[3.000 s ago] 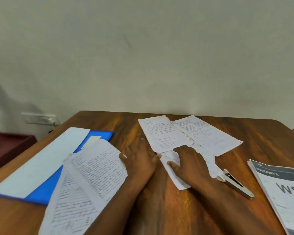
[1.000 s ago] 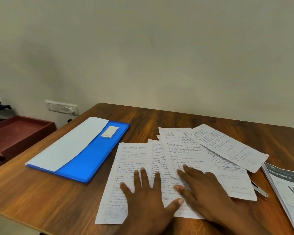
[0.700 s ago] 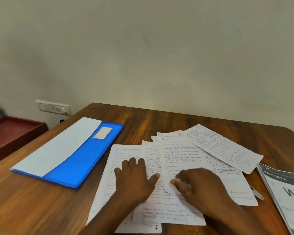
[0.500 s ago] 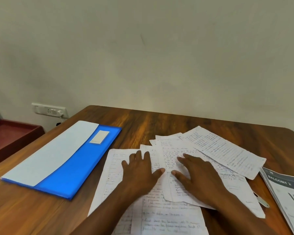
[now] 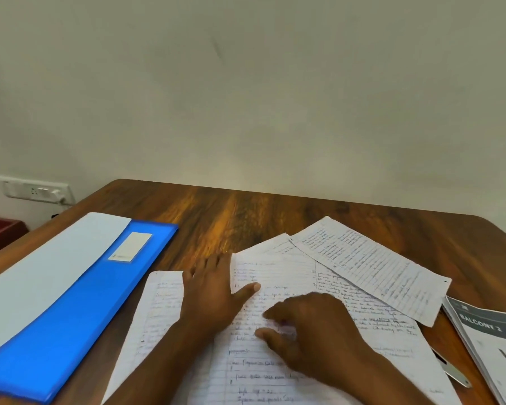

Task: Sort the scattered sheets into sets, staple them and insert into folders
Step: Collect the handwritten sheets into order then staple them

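Head view: both hands (image 5: 214,293) press overlapping sheets (image 5: 278,276) beside folder (image 5: 79,311).

Only thing readable is the grey booklet (image 5: 491,340) at the right edge: its dark header looks like "BALCONY 2", with a big "W" cut off below. The handwritten sheets (image 5: 278,372) are too blurry to read.

left hand (image 5: 211,296) bare | right hand (image 5: 310,331) bare | forearms unsleeved

Blue folder (image 5: 79,311), white lined sheets (image 5: 278,276)
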### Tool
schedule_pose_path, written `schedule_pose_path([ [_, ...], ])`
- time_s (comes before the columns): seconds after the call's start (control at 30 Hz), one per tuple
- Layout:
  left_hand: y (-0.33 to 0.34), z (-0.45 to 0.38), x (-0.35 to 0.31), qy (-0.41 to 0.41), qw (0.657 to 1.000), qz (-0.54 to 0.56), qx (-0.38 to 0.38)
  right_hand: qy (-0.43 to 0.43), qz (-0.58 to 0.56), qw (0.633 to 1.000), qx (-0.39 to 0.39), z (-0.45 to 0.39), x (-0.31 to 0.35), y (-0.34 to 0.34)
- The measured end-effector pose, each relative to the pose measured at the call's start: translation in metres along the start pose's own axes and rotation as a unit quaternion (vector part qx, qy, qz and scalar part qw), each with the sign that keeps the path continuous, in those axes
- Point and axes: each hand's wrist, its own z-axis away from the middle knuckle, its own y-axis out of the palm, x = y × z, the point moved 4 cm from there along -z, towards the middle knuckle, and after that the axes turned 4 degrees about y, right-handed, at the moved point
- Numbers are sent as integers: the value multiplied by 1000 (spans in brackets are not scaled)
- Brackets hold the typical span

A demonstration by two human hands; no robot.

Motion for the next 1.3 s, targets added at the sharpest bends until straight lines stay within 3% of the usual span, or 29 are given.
schedule_pose_path([
  [0.13,0,-2,3,10,1000,8,-26,76,-39,994,-75,-10,-38,-6],
  [0.33,4,-6,9,7,999,11,-41,247,87,964,58,-13,-95,-9],
  [0.43,6,-8,12,-12,999,29,-38,241,103,961,83,-14,-100,-5],
  [0.83,3,-11,13,-62,989,121,-54,165,186,968,42,-15,-74,0],
  [1.3,-2,-10,15,-62,981,163,-81,213,187,959,20,-20,-103,1],
])
